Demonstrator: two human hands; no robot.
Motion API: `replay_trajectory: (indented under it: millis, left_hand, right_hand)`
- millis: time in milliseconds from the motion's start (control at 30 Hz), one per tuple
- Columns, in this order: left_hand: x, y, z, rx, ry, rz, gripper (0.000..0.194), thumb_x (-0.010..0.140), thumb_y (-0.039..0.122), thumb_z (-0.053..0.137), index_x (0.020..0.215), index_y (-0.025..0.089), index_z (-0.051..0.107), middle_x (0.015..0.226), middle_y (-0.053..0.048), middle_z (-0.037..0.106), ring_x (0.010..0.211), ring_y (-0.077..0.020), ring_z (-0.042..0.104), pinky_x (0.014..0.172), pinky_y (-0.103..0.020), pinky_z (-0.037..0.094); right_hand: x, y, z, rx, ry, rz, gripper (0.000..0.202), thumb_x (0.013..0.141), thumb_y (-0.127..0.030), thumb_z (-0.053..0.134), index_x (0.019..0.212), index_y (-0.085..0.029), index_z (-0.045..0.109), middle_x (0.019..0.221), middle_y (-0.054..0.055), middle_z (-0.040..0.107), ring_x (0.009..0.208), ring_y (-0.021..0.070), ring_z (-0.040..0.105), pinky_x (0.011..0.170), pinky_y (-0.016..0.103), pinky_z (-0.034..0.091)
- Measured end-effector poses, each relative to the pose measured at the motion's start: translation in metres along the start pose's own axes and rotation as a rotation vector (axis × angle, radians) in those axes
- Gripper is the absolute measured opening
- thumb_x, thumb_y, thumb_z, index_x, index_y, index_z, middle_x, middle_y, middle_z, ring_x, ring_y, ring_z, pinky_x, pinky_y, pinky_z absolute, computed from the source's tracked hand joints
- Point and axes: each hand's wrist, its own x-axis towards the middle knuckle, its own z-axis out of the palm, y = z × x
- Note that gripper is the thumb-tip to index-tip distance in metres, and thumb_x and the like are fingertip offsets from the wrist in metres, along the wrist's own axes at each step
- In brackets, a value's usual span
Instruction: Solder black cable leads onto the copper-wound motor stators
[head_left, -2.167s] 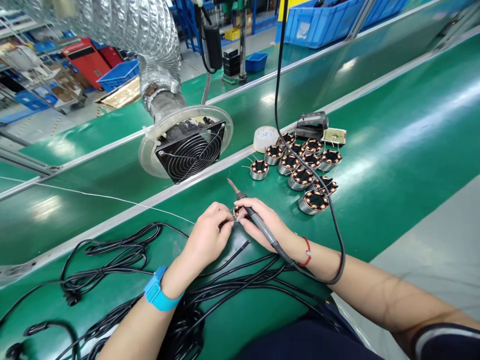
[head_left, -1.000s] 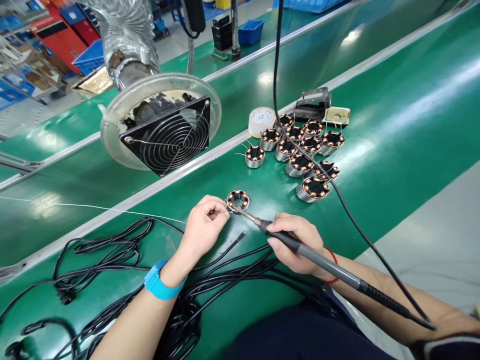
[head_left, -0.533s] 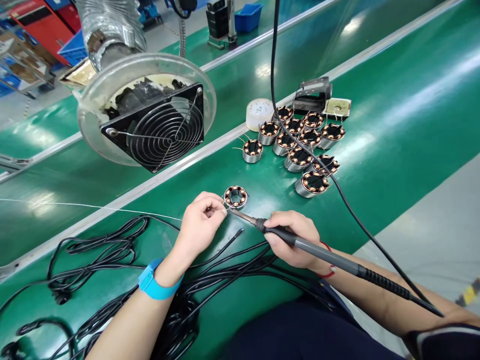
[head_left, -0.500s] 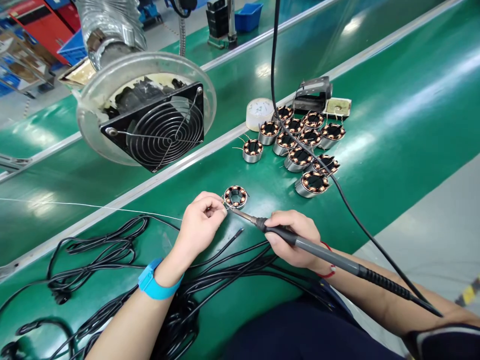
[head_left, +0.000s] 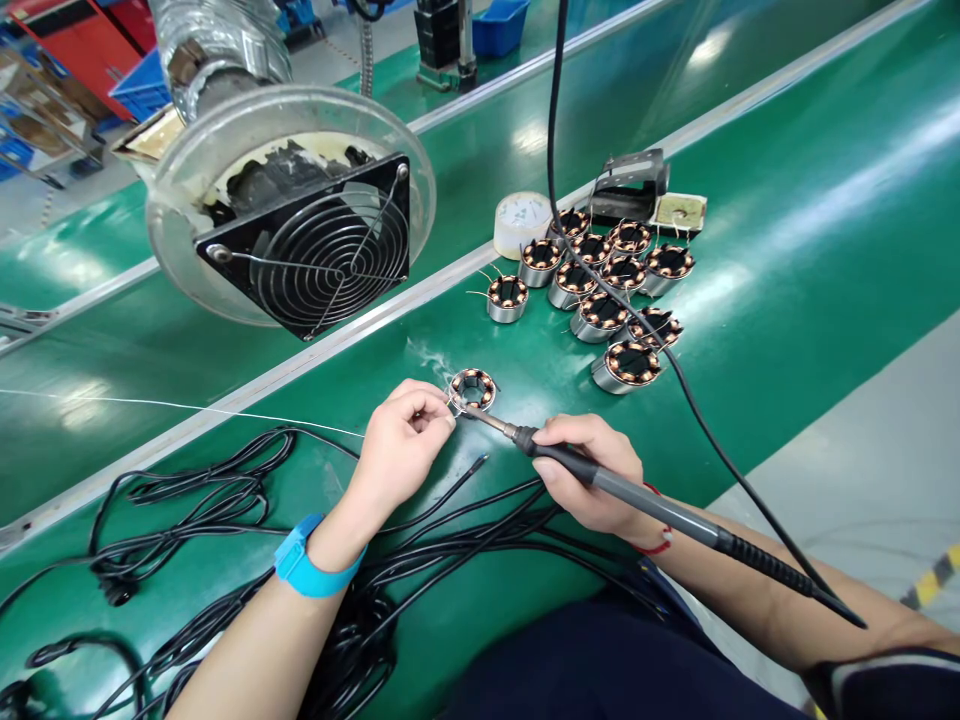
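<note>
One coil (head_left: 474, 375) smokes under the iron (head_left: 646, 499), apparently mid-joint; left hand (head_left: 401, 445) pinches wire (head_left: 202, 408), right hand (head_left: 592, 470) grips the iron; coils at two o'clock (head_left: 602, 312) appear untended.

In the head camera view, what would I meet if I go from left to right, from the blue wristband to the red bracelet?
Blue wristband, left hand, copper coil ring, right hand, red bracelet.
</note>
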Motion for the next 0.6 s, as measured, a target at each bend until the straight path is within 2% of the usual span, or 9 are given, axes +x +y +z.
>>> replay_trajectory:
  millis: [100, 233, 333, 467, 600]
  left_hand:
    - [0.0, 0.001, 0.0, 0.006, -0.002, 0.006, 0.01, 0.067, 0.019, 0.06, 0.058, 0.017, 0.061, 0.084, -0.004, 0.061, 0.07, -0.0122, 0.055, 0.055, -0.023, 0.042]
    - [-0.001, 0.001, 0.0, 0.021, 0.004, 0.009, 0.01, 0.067, 0.019, 0.059, 0.057, 0.017, 0.061, 0.085, -0.004, 0.061, 0.072, -0.0127, 0.057, 0.057, -0.023, 0.043]
    - [-0.001, 0.001, 0.0, 0.032, 0.012, 0.014, 0.01, 0.067, 0.02, 0.06, 0.057, 0.017, 0.06, 0.085, -0.004, 0.061, 0.072, -0.0131, 0.057, 0.056, -0.023, 0.042]
    - [0.0, 0.001, 0.0, 0.026, 0.008, 0.023, 0.011, 0.068, 0.021, 0.059, 0.058, 0.017, 0.06, 0.084, -0.004, 0.061, 0.069, -0.0124, 0.055, 0.055, -0.024, 0.042]
    - [-0.001, 0.001, -0.001, 0.024, -0.007, 0.03, 0.01, 0.069, 0.022, 0.059, 0.061, 0.017, 0.061, 0.084, -0.003, 0.06, 0.067, -0.0115, 0.053, 0.055, -0.024, 0.041]
  right_hand:
    - [0.001, 0.002, 0.001, 0.0, 0.005, -0.008, 0.016, 0.086, -0.018, 0.058, 0.101, -0.022, 0.054, 0.08, 0.001, 0.065, 0.062, 0.0116, 0.059, 0.056, 0.024, 0.05]
    - [0.005, 0.002, 0.001, -0.045, -0.055, -0.005, 0.018, 0.087, -0.016, 0.058, 0.104, -0.022, 0.056, 0.08, 0.001, 0.064, 0.063, 0.0126, 0.055, 0.058, 0.025, 0.049]
    - [0.012, 0.001, -0.002, -0.087, -0.128, -0.013, 0.02, 0.089, -0.017, 0.059, 0.109, -0.021, 0.058, 0.089, 0.003, 0.068, 0.07, 0.013, 0.059, 0.065, 0.026, 0.052]
    - [0.027, -0.001, -0.005, -0.111, -0.253, -0.07, 0.029, 0.094, -0.021, 0.055, 0.123, -0.02, 0.054, 0.108, 0.005, 0.07, 0.091, 0.0146, 0.067, 0.082, 0.027, 0.053]
    - [0.046, 0.001, 0.0, -0.188, -0.367, -0.009, 0.031, 0.097, -0.025, 0.047, 0.128, -0.023, 0.051, 0.104, 0.002, 0.071, 0.083, 0.0146, 0.067, 0.079, 0.029, 0.052]
